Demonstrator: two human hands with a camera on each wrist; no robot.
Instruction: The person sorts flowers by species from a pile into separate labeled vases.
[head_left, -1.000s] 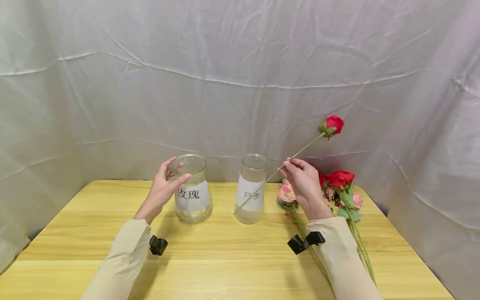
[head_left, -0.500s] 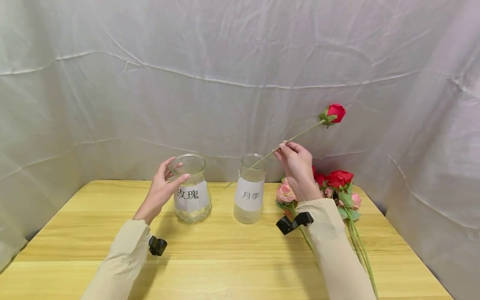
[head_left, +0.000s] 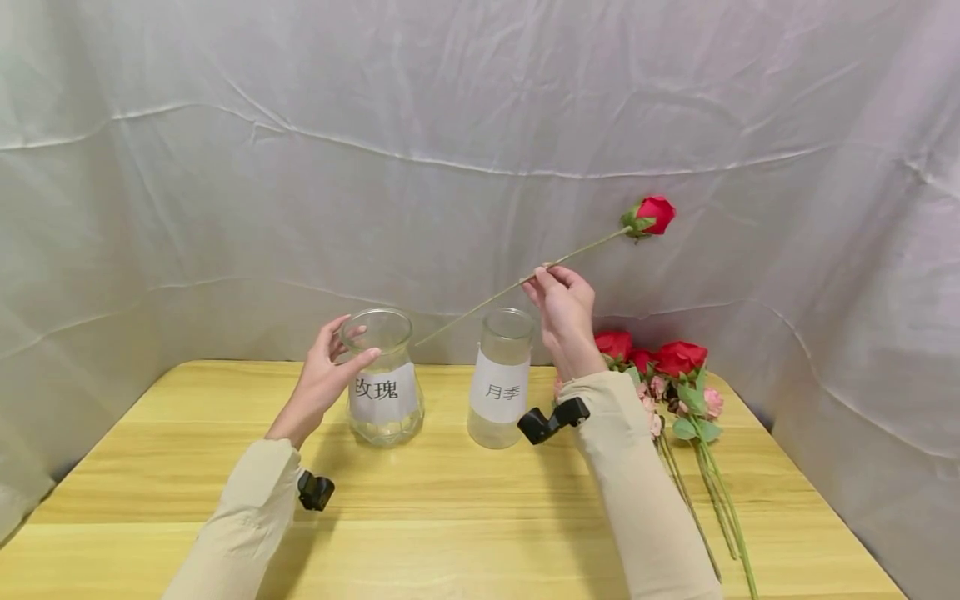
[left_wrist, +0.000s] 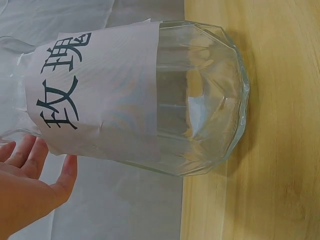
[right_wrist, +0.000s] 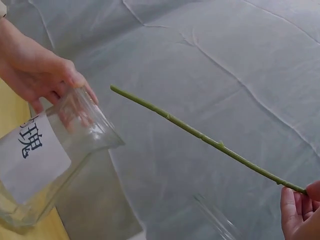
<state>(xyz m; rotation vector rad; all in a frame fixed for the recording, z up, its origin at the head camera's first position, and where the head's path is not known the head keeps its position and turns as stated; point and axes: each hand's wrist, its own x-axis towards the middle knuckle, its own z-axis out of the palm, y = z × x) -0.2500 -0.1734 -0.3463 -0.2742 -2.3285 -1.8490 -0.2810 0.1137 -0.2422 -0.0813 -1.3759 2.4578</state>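
Observation:
My left hand (head_left: 324, 377) grips the neck of a wide faceted glass vase (head_left: 385, 430), thumb in front and fingers behind, as the right wrist view also shows. The vase stands upright on the table and bears a white paper label (left_wrist: 100, 100) with black characters. Between thumb and fingertips, my right hand (head_left: 567, 312) pinches the stem of a single red rose (head_left: 656, 215). The rose slants in the air, bloom up to the right. Its bare stem end (right_wrist: 117, 90) points down left, close to the rim of the wide vase in the head view.
A narrower glass vase (head_left: 497, 432) with its own label stands right of the first, below the rose stem. Several red flowers (head_left: 681, 358) and pink flowers (head_left: 714, 402) lie on the wooden table (head_left: 420, 517) at right. A grey cloth (head_left: 450, 208) hangs behind.
My right hand has risen and moved left with the rose, its stem end passing from before the narrow vase to beside the wide one. My left hand stays at the vase.

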